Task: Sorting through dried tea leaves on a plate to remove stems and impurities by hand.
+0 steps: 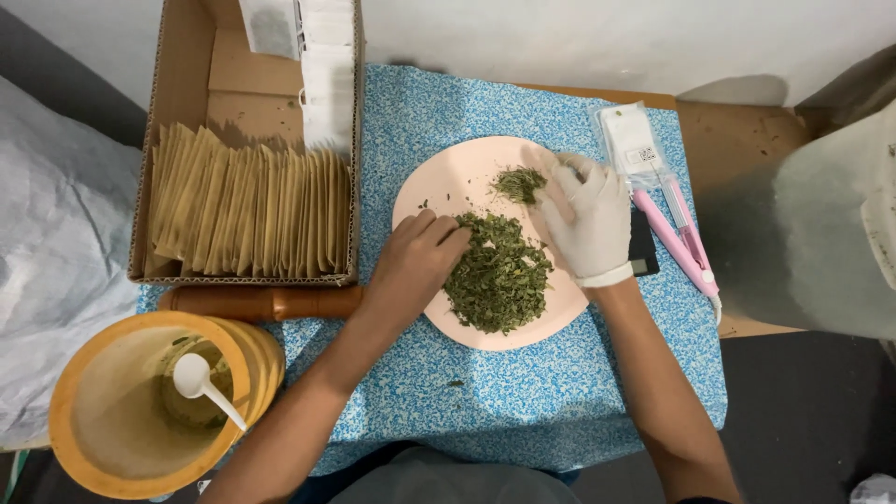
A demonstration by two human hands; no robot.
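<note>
Herb pile point(497, 275) between hands; left hand point(417, 257) pinching herbs, gloved right hand point(586, 219) spread above.

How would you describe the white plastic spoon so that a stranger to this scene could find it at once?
Start at the blue speckled cloth covering the table, then look off its near left corner to the round orange-rimmed bowl. The small white plastic spoon lies inside it, handle pointing toward the rim. It is the only utensil in the bowl, bright white against tan powder.

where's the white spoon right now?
Head view, lower left: the white spoon sits inside the round orange container, bowl up, below the brown wooden roller and the cardboard box, left of the left hand.
</note>
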